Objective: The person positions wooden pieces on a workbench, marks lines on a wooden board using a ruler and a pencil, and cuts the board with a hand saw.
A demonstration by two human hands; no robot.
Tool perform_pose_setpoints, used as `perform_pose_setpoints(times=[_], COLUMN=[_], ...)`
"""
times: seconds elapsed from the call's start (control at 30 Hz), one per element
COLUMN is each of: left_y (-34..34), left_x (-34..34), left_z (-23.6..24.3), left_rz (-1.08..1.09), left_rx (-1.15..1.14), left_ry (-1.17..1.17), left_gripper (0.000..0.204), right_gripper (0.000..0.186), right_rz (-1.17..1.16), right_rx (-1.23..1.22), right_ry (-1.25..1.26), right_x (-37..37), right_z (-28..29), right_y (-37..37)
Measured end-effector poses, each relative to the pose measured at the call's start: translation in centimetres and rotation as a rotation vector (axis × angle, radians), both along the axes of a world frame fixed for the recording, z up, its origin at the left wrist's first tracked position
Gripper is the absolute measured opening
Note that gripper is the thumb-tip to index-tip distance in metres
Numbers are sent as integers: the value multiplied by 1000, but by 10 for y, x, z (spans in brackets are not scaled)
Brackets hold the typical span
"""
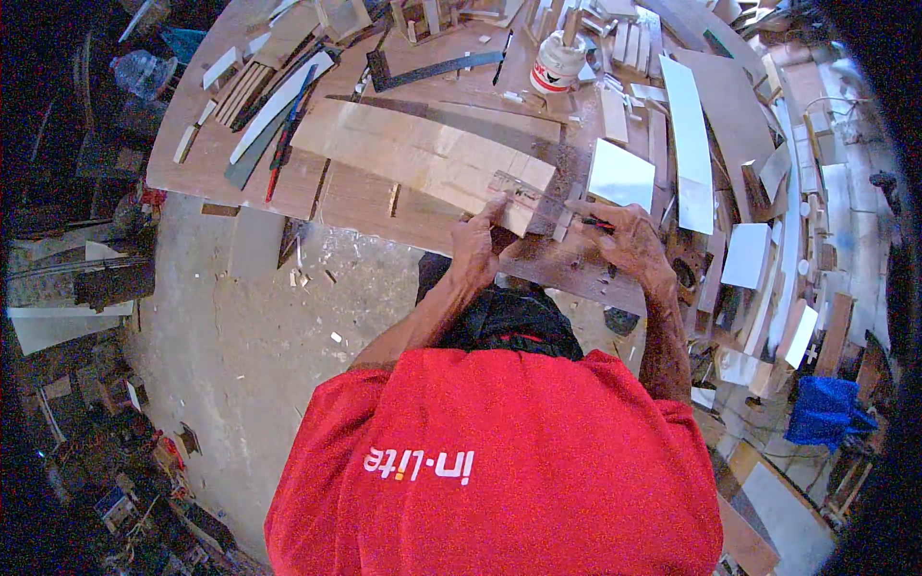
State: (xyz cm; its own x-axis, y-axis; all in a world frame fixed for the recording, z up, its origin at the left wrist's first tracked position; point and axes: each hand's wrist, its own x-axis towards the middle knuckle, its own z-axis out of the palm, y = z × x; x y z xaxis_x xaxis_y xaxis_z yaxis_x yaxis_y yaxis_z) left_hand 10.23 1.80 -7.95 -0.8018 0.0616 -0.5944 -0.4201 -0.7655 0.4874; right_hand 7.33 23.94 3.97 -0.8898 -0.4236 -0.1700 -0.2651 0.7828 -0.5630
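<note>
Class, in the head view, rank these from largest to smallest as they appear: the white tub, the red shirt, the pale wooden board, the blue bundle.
1. Red shirt, also probably nearest the camera
2. Pale wooden board
3. Blue bundle
4. White tub

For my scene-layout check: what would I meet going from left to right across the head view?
Clear plastic container, slim red-and-dark stick-like tool, left hand, right hand, crumpled bright-blue sheet.
</note>
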Motion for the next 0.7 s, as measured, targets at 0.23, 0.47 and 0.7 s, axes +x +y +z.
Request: perform_pose_setpoints(times=[0.23,0.47,0.7], left_y=[2,0,1], left_x=[-4,-3,-5], left_z=[-4,-1,-1], left_rz=[-46,-75,-82], left_rx=[1,54,58], left_ry=[-21,-75,-52], left_gripper=[32,28,28], right_gripper=[34,35,33], right_rz=[5,24,6], right_rx=[0,11,24], right_ry=[20,79,42], right_x=[0,-1,-1], right_z=[-3,-12,-8], right_y=[1,4,2])
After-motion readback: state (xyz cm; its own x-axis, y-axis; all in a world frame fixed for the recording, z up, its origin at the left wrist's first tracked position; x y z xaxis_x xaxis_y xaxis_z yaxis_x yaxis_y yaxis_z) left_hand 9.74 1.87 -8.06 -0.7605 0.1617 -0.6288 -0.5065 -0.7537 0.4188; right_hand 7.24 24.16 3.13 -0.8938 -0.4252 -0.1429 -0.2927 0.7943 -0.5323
